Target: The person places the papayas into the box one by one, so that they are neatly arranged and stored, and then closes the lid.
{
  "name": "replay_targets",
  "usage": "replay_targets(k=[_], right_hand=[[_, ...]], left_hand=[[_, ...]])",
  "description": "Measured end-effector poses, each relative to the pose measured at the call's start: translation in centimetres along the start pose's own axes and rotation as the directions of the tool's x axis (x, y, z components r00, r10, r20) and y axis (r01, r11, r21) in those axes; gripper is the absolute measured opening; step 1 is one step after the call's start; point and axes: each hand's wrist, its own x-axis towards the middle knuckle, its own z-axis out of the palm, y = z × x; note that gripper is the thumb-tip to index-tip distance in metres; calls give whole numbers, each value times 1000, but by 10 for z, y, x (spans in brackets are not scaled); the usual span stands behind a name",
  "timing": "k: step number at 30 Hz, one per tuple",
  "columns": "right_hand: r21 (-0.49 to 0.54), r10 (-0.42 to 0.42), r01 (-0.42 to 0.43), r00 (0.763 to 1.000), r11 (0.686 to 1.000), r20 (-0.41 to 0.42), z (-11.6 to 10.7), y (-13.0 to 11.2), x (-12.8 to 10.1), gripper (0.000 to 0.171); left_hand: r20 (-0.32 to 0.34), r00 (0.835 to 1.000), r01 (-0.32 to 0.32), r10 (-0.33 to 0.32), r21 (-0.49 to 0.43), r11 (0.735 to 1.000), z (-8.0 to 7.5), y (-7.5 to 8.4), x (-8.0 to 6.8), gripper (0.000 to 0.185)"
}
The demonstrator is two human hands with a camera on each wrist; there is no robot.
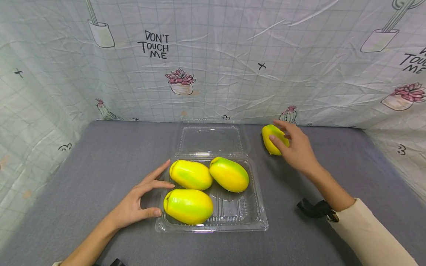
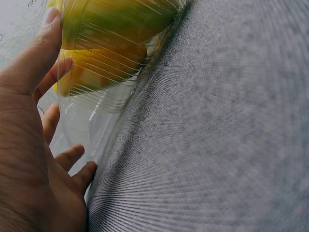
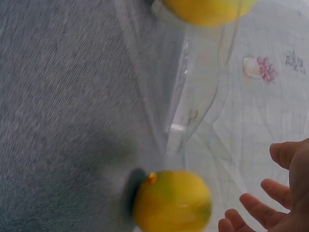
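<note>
Left hand [image 1: 130, 207]: fingers spread, just beside the rim of clear box [image 1: 233, 227], nine o'clock. Lower yellow-green fruit [image 1: 188, 207]: inside box, eight o'clock. Upper yellow-green fruit [image 1: 190, 174]: inside, ten o'clock. Clear lid [image 1: 211, 140]: folded back, twelve o'clock. Third yellow-green fruit [image 1: 229, 174]: inside, one o'clock. Fourth yellow-green fruit [image 1: 270, 139]: outside, on grey tabletop [image 1: 116, 166], two o'clock from box. Right hand [image 1: 297, 149]: spread, just beside fourth fruit, at its four o'clock.

A flat, dark grey surface [image 1: 213, 249] is carrying an open, clear plastic container [image 1: 237, 207], which is sitting near the middle with its lid [image 1: 211, 140] spreading back toward the far edge. A single yellow-and-green fruit [image 1: 269, 132] is resting directly on the surface, just to the right of the lid.
</note>
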Motion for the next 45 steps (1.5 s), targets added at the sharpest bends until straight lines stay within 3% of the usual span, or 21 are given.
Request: replay_targets(k=[10, 27, 37, 45], right_hand=[[-63, 59, -58, 998, 996, 12, 0, 21, 3, 49], [-60, 127, -124, 991, 990, 50, 3, 40, 9, 56], [-52, 182, -177, 977, 983, 109, 2, 44, 10, 61], [-61, 241, -233, 950, 970, 196, 0, 44, 9, 67]], left_hand=[[2, 1000, -2, 2, -17, 1000, 0, 0, 0, 50], [4, 1000, 3, -3, -19, 1000, 0, 0, 1, 50], [4, 1000, 3, -3, -22, 1000, -1, 0, 1, 50], [4, 1000, 2, -2, -22, 1000, -1, 1, 2, 50]])
